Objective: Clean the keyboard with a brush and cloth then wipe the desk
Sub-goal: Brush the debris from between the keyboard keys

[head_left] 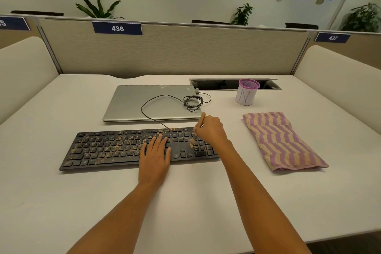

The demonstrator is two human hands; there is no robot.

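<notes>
A black keyboard (107, 148) lies across the white desk (185, 202), its keys speckled with tan crumbs. My left hand (155, 156) rests flat on the keys right of the middle, fingers straight. My right hand (211, 128) grips a thin wooden-handled brush (201, 120); its blurred bristle tip touches the number pad area. A folded cloth (282, 140) with pink and tan stripes lies on the desk to the right of the keyboard, apart from both hands.
A closed silver laptop (148, 103) sits behind the keyboard with the black cable (175, 103) looped over it. A pink-rimmed mesh cup (247, 94) stands by an open cable slot (226, 84). Beige partitions enclose the desk on three sides.
</notes>
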